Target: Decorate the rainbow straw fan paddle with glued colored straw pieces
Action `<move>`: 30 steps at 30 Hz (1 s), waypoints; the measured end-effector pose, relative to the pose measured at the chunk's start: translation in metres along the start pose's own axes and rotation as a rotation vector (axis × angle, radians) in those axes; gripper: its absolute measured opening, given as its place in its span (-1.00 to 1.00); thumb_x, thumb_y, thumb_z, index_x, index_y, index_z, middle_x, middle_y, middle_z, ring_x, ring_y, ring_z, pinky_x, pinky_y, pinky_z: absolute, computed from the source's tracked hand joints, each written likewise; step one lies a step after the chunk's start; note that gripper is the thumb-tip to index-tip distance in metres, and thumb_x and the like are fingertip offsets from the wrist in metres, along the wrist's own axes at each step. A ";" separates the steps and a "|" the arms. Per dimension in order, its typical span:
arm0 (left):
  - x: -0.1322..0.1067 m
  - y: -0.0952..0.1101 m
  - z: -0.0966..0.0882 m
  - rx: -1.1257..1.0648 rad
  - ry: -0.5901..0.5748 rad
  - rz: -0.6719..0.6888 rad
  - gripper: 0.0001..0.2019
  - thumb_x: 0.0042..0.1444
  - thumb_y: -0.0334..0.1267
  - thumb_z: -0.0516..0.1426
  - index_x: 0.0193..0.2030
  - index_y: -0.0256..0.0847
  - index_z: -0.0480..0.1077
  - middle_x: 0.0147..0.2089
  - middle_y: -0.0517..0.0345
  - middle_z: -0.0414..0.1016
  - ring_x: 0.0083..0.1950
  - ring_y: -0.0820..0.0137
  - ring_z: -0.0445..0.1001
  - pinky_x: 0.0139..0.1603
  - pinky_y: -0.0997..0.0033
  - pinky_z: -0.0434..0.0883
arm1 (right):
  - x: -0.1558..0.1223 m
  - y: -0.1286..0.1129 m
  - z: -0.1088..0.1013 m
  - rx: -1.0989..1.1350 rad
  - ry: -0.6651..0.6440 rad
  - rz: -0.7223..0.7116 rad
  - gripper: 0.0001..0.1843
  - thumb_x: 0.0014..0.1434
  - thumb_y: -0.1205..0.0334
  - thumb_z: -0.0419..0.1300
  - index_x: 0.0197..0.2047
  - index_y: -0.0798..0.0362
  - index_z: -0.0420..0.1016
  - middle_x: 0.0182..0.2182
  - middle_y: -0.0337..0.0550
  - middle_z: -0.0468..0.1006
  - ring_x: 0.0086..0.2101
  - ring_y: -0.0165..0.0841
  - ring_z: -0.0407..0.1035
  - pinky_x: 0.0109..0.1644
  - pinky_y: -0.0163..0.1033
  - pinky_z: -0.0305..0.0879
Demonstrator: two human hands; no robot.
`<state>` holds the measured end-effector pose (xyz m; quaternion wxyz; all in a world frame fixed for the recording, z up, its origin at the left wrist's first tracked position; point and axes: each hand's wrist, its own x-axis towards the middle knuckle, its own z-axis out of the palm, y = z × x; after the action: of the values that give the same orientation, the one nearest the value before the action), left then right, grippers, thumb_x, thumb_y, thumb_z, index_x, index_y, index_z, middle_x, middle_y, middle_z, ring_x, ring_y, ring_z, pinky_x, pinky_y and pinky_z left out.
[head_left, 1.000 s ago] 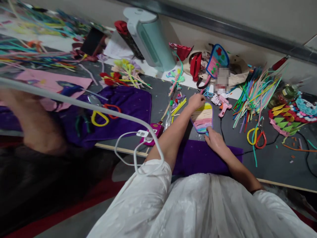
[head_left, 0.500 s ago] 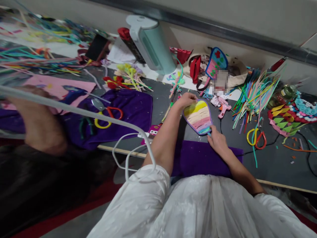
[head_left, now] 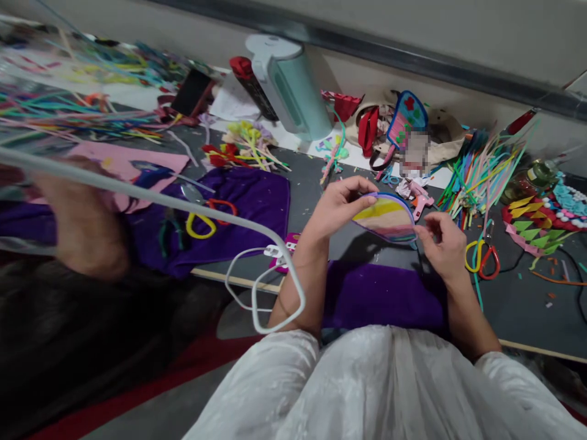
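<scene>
My left hand (head_left: 337, 205) grips the left edge of a striped foam fan (head_left: 385, 217), its bands yellow, cream, pink and purple. The fan is lifted off the grey table (head_left: 518, 299) and tilted nearly flat. My right hand (head_left: 443, 244) pinches the fan's right edge with its fingertips. A purple cloth (head_left: 380, 296) lies on the table right below both hands.
Red and yellow scissors (head_left: 481, 256) lie right of my right hand, beside a heap of coloured foam strips (head_left: 481, 171). A pink glue gun (head_left: 419, 201) lies behind the fan. A teal cylinder appliance (head_left: 293, 85) stands at the back. Another person's arm (head_left: 77, 220) rests at left.
Both hands raised the fan from the table and tipped it nearly flat. My right hand moved from the fan's lower tip to its right edge. The view shifted slightly.
</scene>
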<state>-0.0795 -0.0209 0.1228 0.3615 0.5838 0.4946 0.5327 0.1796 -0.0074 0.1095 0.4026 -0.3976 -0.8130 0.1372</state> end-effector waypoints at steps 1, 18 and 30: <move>-0.003 0.005 0.003 -0.002 -0.015 0.004 -0.65 0.13 0.05 0.33 -0.19 -0.22 0.52 -0.28 0.14 0.56 -0.30 0.43 0.49 -0.27 0.45 0.44 | 0.006 -0.005 0.000 0.050 0.035 -0.034 -0.70 0.38 -0.03 0.18 -0.03 0.02 0.47 -0.30 -0.16 0.58 -0.33 -0.33 0.45 -0.24 -0.24 0.35; -0.029 0.027 0.011 -0.130 -0.113 -0.036 -0.72 0.19 -0.01 0.29 -0.20 -0.22 0.52 -0.26 0.11 0.52 -0.27 0.41 0.48 -0.26 0.45 0.42 | 0.018 -0.032 0.016 0.225 0.143 -0.196 -0.93 0.34 0.24 0.21 -0.18 -0.05 0.54 -0.32 -0.15 0.59 -0.25 -0.26 0.48 -0.12 -0.06 0.43; -0.031 0.023 0.014 -0.139 -0.102 -0.010 -0.71 0.13 -0.03 0.33 -0.34 -0.22 0.50 -0.29 0.09 0.55 -0.27 0.38 0.49 -0.20 0.40 0.44 | 0.010 -0.033 0.022 0.291 0.109 -0.207 -0.92 0.31 0.27 0.20 -0.16 -0.04 0.53 -0.31 -0.15 0.55 -0.27 -0.26 0.44 -0.15 -0.07 0.40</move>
<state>-0.0596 -0.0550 0.1339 0.4286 0.5810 0.4402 0.5337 0.1414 -0.0187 0.1188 0.5112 -0.2565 -0.7981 0.1894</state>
